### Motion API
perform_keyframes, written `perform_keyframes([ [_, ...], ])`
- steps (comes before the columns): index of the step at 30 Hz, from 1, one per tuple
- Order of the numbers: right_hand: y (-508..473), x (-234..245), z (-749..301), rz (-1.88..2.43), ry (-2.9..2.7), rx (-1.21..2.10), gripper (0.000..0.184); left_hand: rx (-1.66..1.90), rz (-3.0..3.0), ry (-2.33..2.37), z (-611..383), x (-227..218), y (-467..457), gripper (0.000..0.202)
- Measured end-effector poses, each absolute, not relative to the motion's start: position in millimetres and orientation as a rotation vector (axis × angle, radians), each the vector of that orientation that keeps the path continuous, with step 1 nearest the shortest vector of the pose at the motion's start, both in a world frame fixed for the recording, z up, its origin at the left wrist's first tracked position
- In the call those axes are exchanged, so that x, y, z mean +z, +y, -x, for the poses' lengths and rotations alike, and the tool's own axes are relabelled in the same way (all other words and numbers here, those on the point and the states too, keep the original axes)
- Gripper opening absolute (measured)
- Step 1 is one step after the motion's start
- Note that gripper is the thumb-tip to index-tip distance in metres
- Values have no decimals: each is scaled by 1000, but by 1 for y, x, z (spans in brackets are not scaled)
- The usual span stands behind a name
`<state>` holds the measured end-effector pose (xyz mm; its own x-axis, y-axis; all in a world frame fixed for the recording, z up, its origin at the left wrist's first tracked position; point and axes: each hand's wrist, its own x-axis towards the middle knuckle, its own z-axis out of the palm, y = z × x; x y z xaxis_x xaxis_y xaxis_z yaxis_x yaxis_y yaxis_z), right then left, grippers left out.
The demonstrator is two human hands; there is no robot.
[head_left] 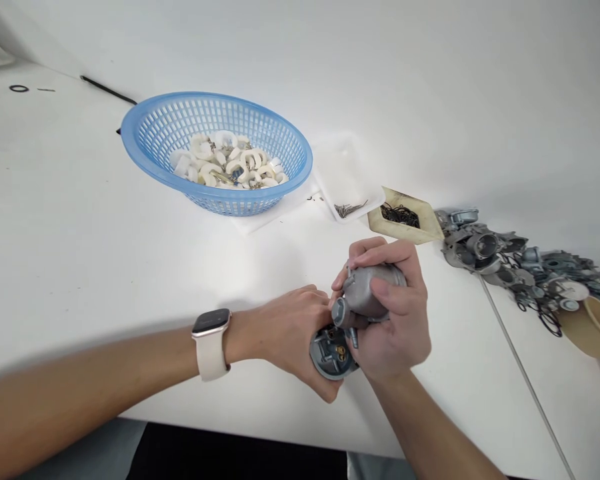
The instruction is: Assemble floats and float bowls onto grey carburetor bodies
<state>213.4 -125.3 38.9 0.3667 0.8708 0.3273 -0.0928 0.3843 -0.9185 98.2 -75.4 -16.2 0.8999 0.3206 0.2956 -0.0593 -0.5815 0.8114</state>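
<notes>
My left hand (300,333) is closed round a grey metal carburetor body (331,355), whose open underside with a brass jet faces up. In my right hand (400,320) is a grey metal float bowl (373,290) with a bolt-like plug and a small spout on it. The bowl is tilted just above the carburetor body, partly covering it; whether the two touch I cannot tell. Much of the body is hidden by my fingers and the bowl.
A blue mesh basket (155,170) holds many white floats (230,160). Beside it are a white tray (347,160) with thin metal pins and a cream tray (430,227) of black rubber rings. Carburetor parts (485,247) are heaped along the right. A seam (520,367) crosses the table.
</notes>
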Motion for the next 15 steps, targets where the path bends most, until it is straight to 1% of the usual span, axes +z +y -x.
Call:
perform_keyframes([
  [15, -125, 36, -211, 962, -981, 715, 13, 523, -2161, 166, -98, -19, -74, 40],
])
